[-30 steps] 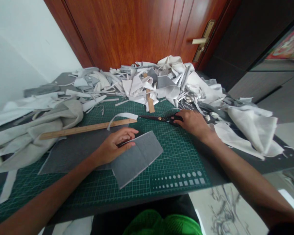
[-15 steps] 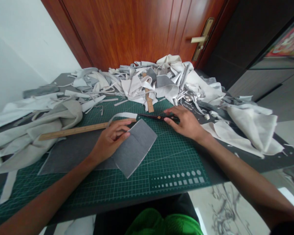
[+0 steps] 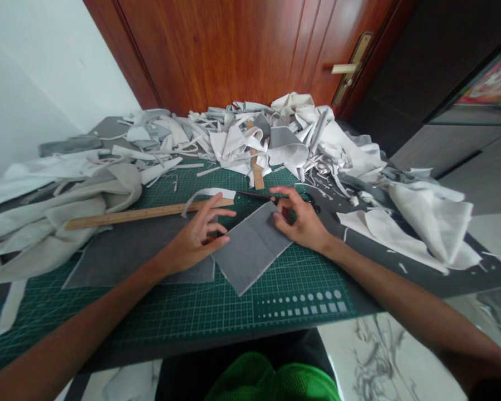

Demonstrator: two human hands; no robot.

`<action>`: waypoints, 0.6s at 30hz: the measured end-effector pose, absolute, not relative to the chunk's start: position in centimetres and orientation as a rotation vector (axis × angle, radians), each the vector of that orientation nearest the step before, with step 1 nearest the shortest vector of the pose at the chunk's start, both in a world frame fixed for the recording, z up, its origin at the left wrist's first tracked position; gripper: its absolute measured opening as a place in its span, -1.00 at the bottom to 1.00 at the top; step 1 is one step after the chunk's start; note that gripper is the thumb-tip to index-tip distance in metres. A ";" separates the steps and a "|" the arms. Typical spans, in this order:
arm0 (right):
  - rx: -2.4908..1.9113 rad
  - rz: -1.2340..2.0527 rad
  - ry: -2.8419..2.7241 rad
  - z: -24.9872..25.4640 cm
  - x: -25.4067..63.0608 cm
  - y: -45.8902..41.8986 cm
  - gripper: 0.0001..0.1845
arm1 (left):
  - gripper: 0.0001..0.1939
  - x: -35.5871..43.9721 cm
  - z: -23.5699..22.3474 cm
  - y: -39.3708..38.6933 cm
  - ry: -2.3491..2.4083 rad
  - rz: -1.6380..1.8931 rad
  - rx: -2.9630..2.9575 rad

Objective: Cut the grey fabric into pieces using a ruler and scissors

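A small grey rectangular piece of fabric (image 3: pixel 253 249) lies at a slant over the green cutting mat (image 3: pixel 183 323). My right hand (image 3: pixel 303 223) pinches its upper right corner between thumb and fingers. At its left edge, my left hand (image 3: pixel 198 236) has its fingers spread, with the thumb close to the fabric. Behind my right hand lie dark scissors (image 3: pixel 256 195), their handles partly hidden. A larger grey fabric piece (image 3: pixel 129 250) rests on the mat to the left, partly under my left forearm. A narrow white strip (image 3: pixel 211 192) curls above my left hand.
A wooden ruler (image 3: pixel 150 212) lies across the left side. Another ruler (image 3: pixel 257 170) sticks out of a heap of fabric scraps (image 3: pixel 234 139) at the back. Bunched cloth (image 3: pixel 79 214) lies left, and white pieces (image 3: pixel 430 223) lie right. A wooden door (image 3: pixel 234 55) stands behind the table.
My right hand has left the scissors and moved onto the small grey fabric's corner. That piece has shifted right and lies flatter. My left hand has let go of it and spread its fingers.
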State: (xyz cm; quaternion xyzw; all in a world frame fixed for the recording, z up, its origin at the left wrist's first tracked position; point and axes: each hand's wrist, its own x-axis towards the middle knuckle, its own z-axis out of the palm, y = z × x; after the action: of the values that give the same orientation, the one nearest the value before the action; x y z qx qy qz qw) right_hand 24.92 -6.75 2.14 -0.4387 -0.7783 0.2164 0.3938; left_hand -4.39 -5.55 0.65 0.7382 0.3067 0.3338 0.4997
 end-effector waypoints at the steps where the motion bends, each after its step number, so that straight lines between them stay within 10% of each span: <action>1: -1.156 0.541 -1.944 2.3 25.2 -6.6 -0.44 | -0.12 -4.4 0.6 -5.5 0.741 0.803 1.801; 18: -1.592 0.064 -2.132 3.7 31.5 -3.7 -0.73 | -0.70 -5.4 2.3 -4.3 1.110 0.844 2.525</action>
State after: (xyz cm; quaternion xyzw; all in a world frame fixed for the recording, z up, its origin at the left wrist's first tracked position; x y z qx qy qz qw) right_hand 31.50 -3.74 3.69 -0.5811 -0.7781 0.0234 0.2374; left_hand -5.38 -4.28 2.26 0.8681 0.3818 0.2901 0.1283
